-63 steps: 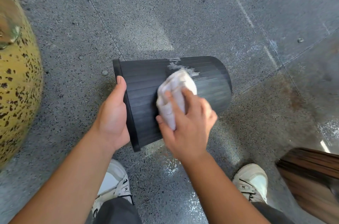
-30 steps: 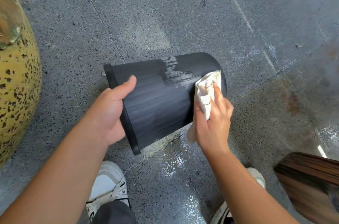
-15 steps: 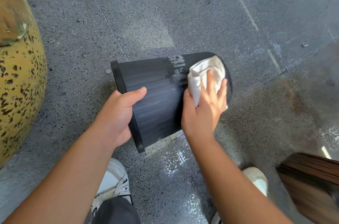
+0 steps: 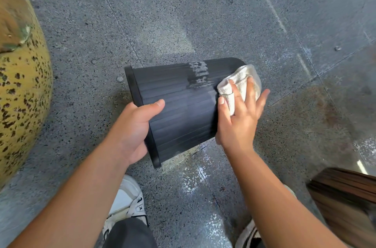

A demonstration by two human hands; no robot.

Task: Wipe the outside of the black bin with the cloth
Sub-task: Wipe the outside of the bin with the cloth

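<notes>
Over the floor point(image 4: 203, 13), left hand point(image 4: 130, 131) grips the bin point(image 4: 179, 109) rim; right hand point(image 4: 238, 123), fingers point(image 4: 249, 93) straight, presses the cloth point(image 4: 238, 83) near its base. Wiping underway; next, the whitish smear point(image 4: 198, 74).

The cloth point(image 4: 242, 83) is now pressed over the bin's point(image 4: 179, 109) base end by the right hand point(image 4: 238, 117), fingers spread flatter.
</notes>
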